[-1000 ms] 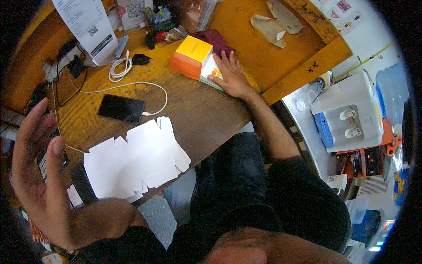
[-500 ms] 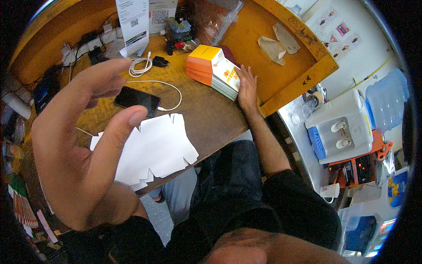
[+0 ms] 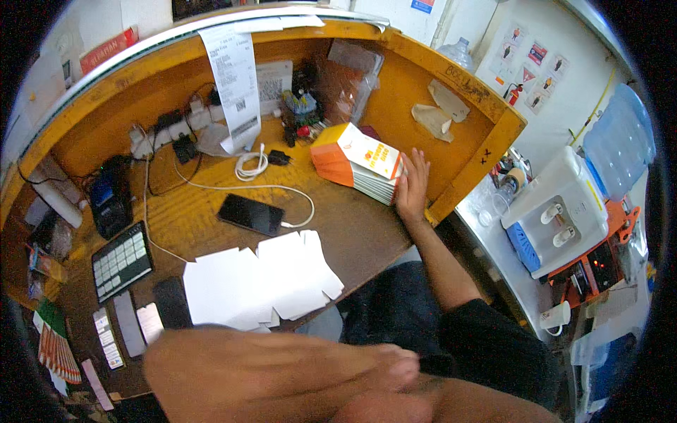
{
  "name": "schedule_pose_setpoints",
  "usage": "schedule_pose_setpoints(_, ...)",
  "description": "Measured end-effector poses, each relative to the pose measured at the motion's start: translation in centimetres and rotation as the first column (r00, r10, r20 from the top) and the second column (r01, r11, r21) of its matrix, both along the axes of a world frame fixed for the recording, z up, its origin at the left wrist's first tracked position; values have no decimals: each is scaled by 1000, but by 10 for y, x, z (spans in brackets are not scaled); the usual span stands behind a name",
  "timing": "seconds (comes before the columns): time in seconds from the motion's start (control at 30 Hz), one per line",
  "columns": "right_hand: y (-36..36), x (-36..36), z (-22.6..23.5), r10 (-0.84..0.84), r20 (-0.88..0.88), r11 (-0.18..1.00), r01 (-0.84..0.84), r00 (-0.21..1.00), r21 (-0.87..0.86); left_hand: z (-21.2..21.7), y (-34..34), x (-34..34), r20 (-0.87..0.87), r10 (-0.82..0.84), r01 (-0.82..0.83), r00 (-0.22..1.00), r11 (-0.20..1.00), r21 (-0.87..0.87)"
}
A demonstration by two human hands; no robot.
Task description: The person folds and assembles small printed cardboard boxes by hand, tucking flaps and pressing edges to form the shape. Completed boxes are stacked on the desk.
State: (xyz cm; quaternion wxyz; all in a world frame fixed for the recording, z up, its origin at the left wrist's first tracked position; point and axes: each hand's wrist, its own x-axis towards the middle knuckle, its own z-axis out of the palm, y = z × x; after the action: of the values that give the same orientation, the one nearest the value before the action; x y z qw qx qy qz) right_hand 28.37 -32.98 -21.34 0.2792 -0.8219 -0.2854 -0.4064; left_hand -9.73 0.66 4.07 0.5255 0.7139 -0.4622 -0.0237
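Observation:
My right hand [image 3: 413,187] lies along the right end of a stack of folded paper cartons [image 3: 367,163], white with orange and yellow flaps. Its fingers are stretched out against the stack's edge, not wrapped round it. Close to the camera, my left hand [image 3: 296,363] crosses the bottom of the view, fingers toward the right. It is blurred, its fingers are partly hidden, and I see nothing held in it. Beyond it lies a pile of notched white card blanks [image 3: 261,278]. A black phone [image 3: 251,214] rests behind the blanks, plugged into a white cable [image 3: 310,204].
A keypad [image 3: 121,261] and a card terminal [image 3: 109,201] stand at the left. A long paper receipt [image 3: 236,84] hangs at the back, near a black charger plug [image 3: 280,158]. A raised wooden wall [image 3: 486,141] borders the desk; right of it stands a water dispenser [image 3: 557,218].
My left hand has dropped from the left side to the bottom of the view, turning sideways. The view has tilted up, showing more of the desk's back. My right hand stays against the cartons.

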Motion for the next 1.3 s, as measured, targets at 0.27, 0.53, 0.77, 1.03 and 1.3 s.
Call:
schedule_pose_setpoints(0.27,33,-31,54,183,34,970,-175,983,-168,0,-78,-35,-410,415,-551,812,776,-306)
schedule_pose_setpoints(0.53,121,76,63,298,-219,820,-367,929,-439,-27,-50,-19,-321,526,-612,788,730,-304)
schedule_pose_setpoints(0.77,58,59,28,255,-462,832,-436,850,-343,-40,-38,-8,-297,506,-583,810,751,-309)
schedule_pose_setpoints(1.03,60,55,-2,101,-443,808,-333,891,-486,-41,-29,-1,-276,558,-623,782,710,-328)
schedule_pose_setpoints(1.3,66,59,38,190,-305,810,-325,933,-488,-42,-25,1,-184,593,-614,784,698,-368)
